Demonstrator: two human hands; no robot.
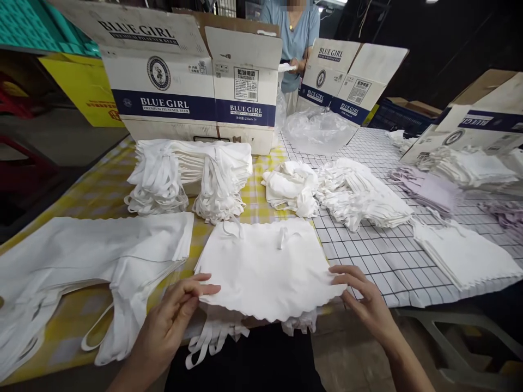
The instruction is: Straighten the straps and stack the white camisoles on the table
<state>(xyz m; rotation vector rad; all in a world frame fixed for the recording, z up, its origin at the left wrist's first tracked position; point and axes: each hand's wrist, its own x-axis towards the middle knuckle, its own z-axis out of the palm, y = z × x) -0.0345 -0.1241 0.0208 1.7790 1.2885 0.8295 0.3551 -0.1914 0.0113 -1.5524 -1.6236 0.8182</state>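
Note:
In front of me a white camisole top (265, 267) with a wavy edge lies spread flat, its thin straps at the far side. My left hand (175, 313) pinches its near left corner between thumb and fingers. At the near right corner, my right hand (365, 299) grips the edge the same way. Below the hem, straps of other white tops (218, 332) hang over the table edge. To the left lies a stack of flat white tops (110, 245), straps toward me. Behind, a folded pile of white tops (192, 163) has its straps bunched in front.
Crumpled white garments (292, 188) and another pile (363, 190) lie beyond my right hand. Farther right is a flat white stack (461, 250) near lilac garments (429, 188). Cardboard boxes (183, 76) stand behind, with a plastic bag (318, 130) and a person (292, 49) across the table.

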